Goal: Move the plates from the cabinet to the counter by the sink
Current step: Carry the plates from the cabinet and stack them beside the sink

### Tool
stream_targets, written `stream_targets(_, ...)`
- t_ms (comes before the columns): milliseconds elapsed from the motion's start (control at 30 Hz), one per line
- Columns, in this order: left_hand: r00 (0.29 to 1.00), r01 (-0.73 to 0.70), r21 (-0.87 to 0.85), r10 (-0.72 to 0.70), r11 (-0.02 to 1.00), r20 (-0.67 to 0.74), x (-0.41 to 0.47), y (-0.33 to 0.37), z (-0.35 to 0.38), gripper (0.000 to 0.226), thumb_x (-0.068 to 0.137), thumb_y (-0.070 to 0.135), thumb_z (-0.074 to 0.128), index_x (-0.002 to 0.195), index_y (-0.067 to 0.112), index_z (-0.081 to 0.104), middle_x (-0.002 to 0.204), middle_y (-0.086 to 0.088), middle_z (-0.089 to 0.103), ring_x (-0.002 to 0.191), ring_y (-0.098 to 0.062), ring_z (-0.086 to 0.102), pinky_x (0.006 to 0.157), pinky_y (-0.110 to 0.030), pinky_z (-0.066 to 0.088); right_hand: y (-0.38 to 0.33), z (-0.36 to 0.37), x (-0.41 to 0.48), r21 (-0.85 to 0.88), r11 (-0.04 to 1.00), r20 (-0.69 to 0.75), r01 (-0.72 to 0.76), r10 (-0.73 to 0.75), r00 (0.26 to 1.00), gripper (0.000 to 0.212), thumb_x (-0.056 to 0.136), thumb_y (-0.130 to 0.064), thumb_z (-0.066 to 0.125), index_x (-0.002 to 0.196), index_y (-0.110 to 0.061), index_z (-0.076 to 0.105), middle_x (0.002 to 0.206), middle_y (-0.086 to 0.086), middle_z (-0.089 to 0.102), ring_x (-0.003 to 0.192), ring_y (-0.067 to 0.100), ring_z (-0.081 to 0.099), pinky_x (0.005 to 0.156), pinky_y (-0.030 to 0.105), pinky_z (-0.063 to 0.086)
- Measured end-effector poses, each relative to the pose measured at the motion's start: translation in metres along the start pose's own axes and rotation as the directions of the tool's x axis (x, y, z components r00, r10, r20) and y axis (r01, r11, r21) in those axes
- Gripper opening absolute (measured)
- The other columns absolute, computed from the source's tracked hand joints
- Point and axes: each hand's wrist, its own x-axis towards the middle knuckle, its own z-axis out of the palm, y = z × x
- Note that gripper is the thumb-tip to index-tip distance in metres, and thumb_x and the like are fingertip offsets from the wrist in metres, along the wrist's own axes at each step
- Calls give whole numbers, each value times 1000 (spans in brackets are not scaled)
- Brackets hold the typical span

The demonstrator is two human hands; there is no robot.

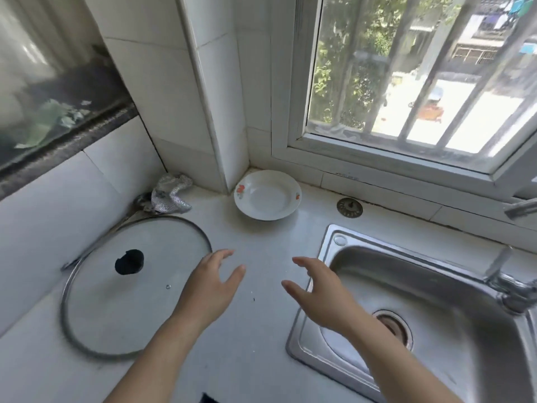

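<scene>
Head view, kitchen corner by the window [406, 82]: 1 white plate [267, 195] with red flower prints on its rim sits on the worktop [255, 245], tucked into the corner where the tiled pillar meets the sill, at 12 o'clock from my hands. My left hand [213, 283] and right hand [319, 295] hover side by side over the bare worktop, fingers spread and relaxed, both released and holding nothing. Whether either one touches the surface, I cannot tell.

At 9 o'clock from my left hand lies a large glass lid [87, 309], its black knob [129, 261] pointing up and its steel rim close to my fingers. A crumpled silver cloth [171, 193] rests at 11 o'clock, near the wall. The steel sink [436, 280] opens at 3 o'clock, with my right wrist over its near-left corner and the tap [508, 286] beyond it. The cabinet is out of frame.

By my reading, this 1 plate is delivered and any others are yet to be fetched. The landing strip between lid and sink is narrow. A careless backhand from my left could skid the lid. A plate set down too far toward 3 o'clock could tip over the sink's edge into the basin. Stacking onto the first plate, hard against the tiles, risks a chipped rim if I come in at an angle.
</scene>
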Motion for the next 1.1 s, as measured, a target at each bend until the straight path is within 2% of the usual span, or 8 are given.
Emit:
stream_targets(167, 996, 62, 53, -58, 997, -66, -88, 0, 11, 42, 90, 42, 51, 129, 27, 48, 138, 11, 43, 126, -7, 43, 98, -18, 30, 10, 1, -54, -35, 989, 124, 144, -139, 983, 51, 91, -44, 51, 137, -26, 39, 142, -13, 39, 129, 3, 38, 97, 12, 25)
stream_targets(300, 987, 101, 59, -92, 993, -134, -141, 11, 22, 42, 90, 42, 50, 129, 27, 48, 139, 13, 41, 127, -6, 40, 98, -17, 27, 17, -8, -89, -42, 971, 218, 234, -220, 951, 48, 89, -47, 52, 133, -29, 44, 138, -14, 44, 118, 3, 46, 90, 14, 30)
stream_targets(467, 963, 164, 10, -158, 986, -217, -220, 18, 29, 38, 91, 43, 49, 127, 31, 49, 134, 18, 42, 115, -2, 45, 92, -16, 29, 18, -10, -138, -36, 931, 307, 364, -336, 890, 46, 90, -47, 52, 133, -31, 45, 137, -17, 44, 121, 5, 47, 89, 16, 34)
stream_targets(533, 934, 226, -20, -223, 974, -279, -258, 8, 28, 36, 91, 43, 48, 126, 32, 50, 129, 20, 43, 117, 0, 43, 92, -18, 29, 10, -1, -154, -35, 891, 387, 453, -406, 828, 47, 90, -46, 51, 133, -30, 44, 138, -16, 43, 125, 5, 44, 96, 17, 35)
stream_targets(600, 889, 312, -59, -313, 948, -335, -298, -5, 26, 34, 91, 42, 48, 124, 33, 51, 123, 22, 44, 114, 2, 41, 91, -19, 30, -2, 14, -172, -32, 842, 477, 539, -461, 748, 47, 91, -45, 51, 134, -29, 44, 139, -15, 44, 125, 5, 44, 95, 16, 33)
stream_targets(733, 744, 461, -241, -520, 854, -419, -377, -34, 20, 30, 90, 42, 50, 119, 35, 55, 119, 21, 47, 110, 4, 41, 88, -21, 31, -29, 51, -210, 27, 766, 639, 642, -507, 578, 46, 90, -44, 52, 134, -31, 43, 139, -13, 44, 125, 5, 43, 94, 16, 32)
stream_targets(900, 586, 532, -379, -652, 757, -480, -460, -68, 16, 27, 89, 42, 52, 115, 36, 55, 122, 15, 53, 116, -2, 47, 89, -22, 34, -61, 96, -260, 84, 674, 770, 734, -511, 381, 49, 91, -46, 51, 136, -31, 40, 142, -12, 40, 127, 6, 42, 93, 16, 32)
stream_targets(1100, 430, 545, -473, -715, 692, -551, -558, -109, -1, 30, 89, 42, 53, 117, 33, 57, 124, 13, 55, 115, -2, 47, 87, -19, 32, -99, 167, -334, 121, 585, 854, 802, -473, 216, 45, 91, -46, 51, 134, -34, 40, 139, -14, 41, 123, 4, 44, 81, 14, 34)
